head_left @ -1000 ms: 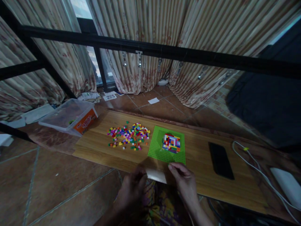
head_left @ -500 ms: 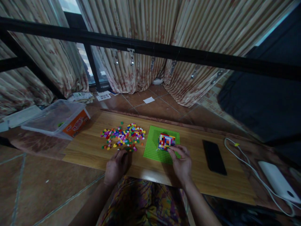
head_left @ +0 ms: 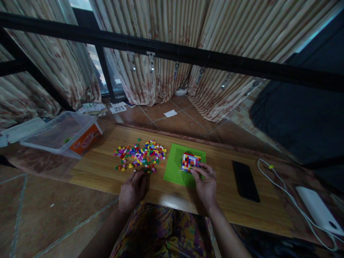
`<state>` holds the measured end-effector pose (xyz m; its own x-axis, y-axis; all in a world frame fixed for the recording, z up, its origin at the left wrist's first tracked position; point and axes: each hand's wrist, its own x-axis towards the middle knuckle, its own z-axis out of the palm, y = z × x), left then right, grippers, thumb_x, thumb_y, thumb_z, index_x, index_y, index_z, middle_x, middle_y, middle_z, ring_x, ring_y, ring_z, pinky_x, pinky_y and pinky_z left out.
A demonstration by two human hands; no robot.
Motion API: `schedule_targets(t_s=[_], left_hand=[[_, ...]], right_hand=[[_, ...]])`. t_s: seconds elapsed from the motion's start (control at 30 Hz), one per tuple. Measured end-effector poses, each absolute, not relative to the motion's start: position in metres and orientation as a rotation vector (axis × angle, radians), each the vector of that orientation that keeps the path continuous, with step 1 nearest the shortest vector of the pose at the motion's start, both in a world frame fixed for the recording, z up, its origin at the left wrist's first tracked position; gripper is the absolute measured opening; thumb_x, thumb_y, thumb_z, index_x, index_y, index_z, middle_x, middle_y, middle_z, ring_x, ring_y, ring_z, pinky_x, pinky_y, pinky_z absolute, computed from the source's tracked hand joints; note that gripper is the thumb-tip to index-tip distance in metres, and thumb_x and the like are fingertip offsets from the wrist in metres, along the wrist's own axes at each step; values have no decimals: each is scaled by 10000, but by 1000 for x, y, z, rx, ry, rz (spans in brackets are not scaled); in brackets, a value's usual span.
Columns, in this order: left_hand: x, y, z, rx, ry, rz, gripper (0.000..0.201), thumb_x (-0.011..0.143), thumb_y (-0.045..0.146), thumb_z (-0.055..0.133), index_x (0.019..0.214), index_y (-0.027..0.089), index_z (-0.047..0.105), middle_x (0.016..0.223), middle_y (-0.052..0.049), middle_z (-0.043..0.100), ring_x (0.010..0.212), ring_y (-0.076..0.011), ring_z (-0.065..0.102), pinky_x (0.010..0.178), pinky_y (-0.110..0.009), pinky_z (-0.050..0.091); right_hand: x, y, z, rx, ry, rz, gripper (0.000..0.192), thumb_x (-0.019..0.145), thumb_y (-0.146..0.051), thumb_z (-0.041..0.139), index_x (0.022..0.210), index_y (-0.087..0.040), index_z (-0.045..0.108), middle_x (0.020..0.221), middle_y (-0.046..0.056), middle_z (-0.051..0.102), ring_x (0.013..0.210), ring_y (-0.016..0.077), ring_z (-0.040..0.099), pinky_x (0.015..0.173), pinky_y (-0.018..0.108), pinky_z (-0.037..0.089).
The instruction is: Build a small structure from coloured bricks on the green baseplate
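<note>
A small block of many-coloured toy bricks (head_left: 187,162) stands on the green baseplate (head_left: 172,172). Over its near right corner, my right hand (head_left: 206,184) has thumb and index finger closed in a pinch; whatever lies between the fingertips is too small to make out. My left hand (head_left: 131,191) rests on the wooden board, its fingers curled together at the near edge of the loose toy bricks (head_left: 145,154). The fingertips hide anything that hand may hold.
A black phone (head_left: 245,181) lies right of the baseplate, and beyond it a white power bank (head_left: 318,209) with a white cable (head_left: 287,190). At the far left is a clear plastic box (head_left: 61,130) with an orange label. A dark metal rail (head_left: 172,50) crosses behind the board.
My right hand has shifted slightly left and up, its fingers reaching further over the brick block. My left hand stays in nearly the same place.
</note>
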<state>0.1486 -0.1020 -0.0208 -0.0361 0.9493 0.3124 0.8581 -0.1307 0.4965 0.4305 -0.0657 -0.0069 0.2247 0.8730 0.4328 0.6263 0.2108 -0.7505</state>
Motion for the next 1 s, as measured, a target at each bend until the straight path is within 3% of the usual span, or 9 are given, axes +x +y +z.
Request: schedule_targets(t_s=[1.0], left_hand=[[148,-102,-23,2094,1953,913,224,924,341,435,984,204,601,895,-51,656,765,-162,639,646,-234,464]], right_hand=[[431,-60,-12,-1441,-1531,210,157,825,-388,664,824,-250,738,1065,56,636,1002,221,564,873,393,452]])
